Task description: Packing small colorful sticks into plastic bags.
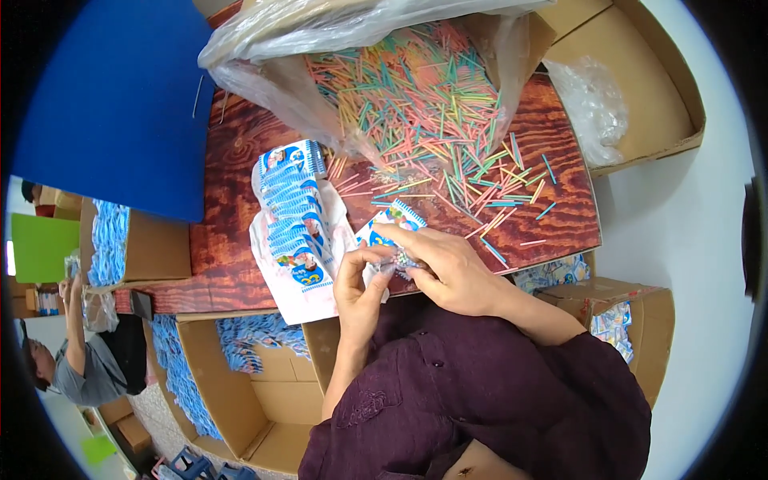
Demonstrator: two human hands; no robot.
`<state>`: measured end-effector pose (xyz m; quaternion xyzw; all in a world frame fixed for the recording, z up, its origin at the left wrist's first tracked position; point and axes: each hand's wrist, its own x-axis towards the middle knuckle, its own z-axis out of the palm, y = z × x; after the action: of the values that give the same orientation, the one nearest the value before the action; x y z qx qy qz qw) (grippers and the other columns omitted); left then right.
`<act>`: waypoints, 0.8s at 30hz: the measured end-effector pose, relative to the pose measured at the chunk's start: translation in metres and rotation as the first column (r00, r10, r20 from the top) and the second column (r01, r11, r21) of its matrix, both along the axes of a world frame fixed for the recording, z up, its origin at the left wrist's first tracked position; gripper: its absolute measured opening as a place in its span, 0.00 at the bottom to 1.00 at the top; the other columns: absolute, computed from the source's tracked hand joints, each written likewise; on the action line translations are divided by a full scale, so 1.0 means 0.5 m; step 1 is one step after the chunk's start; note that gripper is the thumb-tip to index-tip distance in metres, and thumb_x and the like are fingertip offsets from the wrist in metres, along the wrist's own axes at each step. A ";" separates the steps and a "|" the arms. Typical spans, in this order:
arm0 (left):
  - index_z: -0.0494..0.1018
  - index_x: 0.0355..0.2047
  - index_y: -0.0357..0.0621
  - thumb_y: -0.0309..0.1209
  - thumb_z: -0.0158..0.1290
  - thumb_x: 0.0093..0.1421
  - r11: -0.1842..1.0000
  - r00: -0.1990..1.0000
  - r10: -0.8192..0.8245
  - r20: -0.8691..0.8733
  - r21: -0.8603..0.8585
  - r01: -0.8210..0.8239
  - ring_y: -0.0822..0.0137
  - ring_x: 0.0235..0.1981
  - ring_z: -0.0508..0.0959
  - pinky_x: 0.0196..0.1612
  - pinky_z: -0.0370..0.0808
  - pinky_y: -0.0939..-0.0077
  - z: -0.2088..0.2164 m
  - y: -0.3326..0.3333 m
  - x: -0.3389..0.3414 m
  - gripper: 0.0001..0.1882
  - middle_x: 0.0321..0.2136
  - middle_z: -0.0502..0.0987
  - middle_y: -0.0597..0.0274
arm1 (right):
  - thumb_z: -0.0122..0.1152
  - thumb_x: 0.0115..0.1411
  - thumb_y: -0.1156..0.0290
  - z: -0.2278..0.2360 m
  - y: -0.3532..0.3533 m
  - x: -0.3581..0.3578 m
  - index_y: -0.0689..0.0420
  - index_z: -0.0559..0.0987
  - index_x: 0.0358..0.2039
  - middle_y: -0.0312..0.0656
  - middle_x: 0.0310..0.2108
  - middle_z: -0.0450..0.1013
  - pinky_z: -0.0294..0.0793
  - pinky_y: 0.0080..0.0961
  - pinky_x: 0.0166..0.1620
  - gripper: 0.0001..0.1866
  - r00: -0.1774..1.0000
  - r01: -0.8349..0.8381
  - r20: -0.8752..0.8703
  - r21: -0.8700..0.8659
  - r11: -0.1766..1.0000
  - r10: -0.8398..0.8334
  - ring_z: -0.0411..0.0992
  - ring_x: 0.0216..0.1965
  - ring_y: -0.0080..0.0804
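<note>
My left hand [360, 286] and my right hand [450, 268] meet at the table's near edge, their fingers closed. Between them is a small clear-and-printed packet [405, 259], with what look like the pale ends of thin sticks showing. Just beyond my fingers a blue-and-white printed wrapper [405, 214] shows; whether it is part of the same packet is hidden. To the left, an overlapping row of blue-and-white printed packets [290, 210] lies on a white cloth or sheet [300, 306]. Loose pastel sticks [480, 196] are scattered beyond and right of my hands.
A large plastic-lined box [264, 48] of coloured sticks lies opened toward me. Cardboard boxes with blue packets stand below the table [228, 264] and at left. Another box [664, 88] with clear plastic is at far right. A blue panel [120, 104] and a co-worker [92, 372] are left.
</note>
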<state>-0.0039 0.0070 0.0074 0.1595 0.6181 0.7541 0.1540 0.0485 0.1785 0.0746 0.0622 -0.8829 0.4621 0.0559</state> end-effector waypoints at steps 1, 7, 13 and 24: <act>0.69 0.43 0.38 0.17 0.53 0.55 0.998 0.997 -0.063 0.044 -0.029 0.064 0.67 0.49 0.73 0.53 0.67 0.72 0.004 -0.007 -0.002 0.14 0.43 0.75 0.56 | 0.55 0.50 0.81 -0.005 -0.001 0.000 0.55 0.62 0.63 0.50 0.40 0.73 0.71 0.36 0.42 0.37 1.000 -0.012 0.001 -0.009 1.000 0.012 0.73 0.38 0.46; 0.74 0.40 0.35 0.20 0.52 0.59 0.984 0.972 -0.051 0.229 0.178 0.010 0.69 0.42 0.76 0.46 0.72 0.76 -0.005 -0.043 0.012 0.08 0.39 0.75 0.61 | 0.55 0.52 0.80 0.001 -0.031 -0.011 0.56 0.62 0.63 0.49 0.37 0.72 0.70 0.36 0.41 0.35 0.988 -0.154 -0.042 -0.080 0.985 0.152 0.72 0.37 0.43; 0.71 0.39 0.35 0.22 0.53 0.59 0.907 0.909 0.405 0.098 0.081 -0.413 0.68 0.43 0.73 0.33 0.78 0.76 -0.022 -0.114 -0.023 0.08 0.43 0.69 0.57 | 0.57 0.55 0.78 -0.060 -0.026 -0.015 0.56 0.67 0.60 0.41 0.22 0.70 0.69 0.30 0.34 0.30 0.988 -0.093 0.087 -0.315 0.945 0.127 0.70 0.25 0.33; 0.68 0.46 0.30 0.27 0.56 0.57 0.393 0.395 0.448 -0.802 -0.220 -0.893 0.50 0.54 0.66 0.56 0.60 0.52 -0.049 -0.065 -0.071 0.19 0.54 0.65 0.48 | 0.57 0.59 0.71 -0.151 0.011 -0.008 0.57 0.76 0.47 0.45 0.29 0.74 0.71 0.35 0.36 0.15 0.997 0.077 -0.002 -0.029 0.997 -0.077 0.74 0.31 0.39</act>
<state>-0.0396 -0.0257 -0.0169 0.0507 0.8462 0.3850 -0.3648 0.0444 0.1841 -0.0007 0.0279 -0.8779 0.4720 0.0758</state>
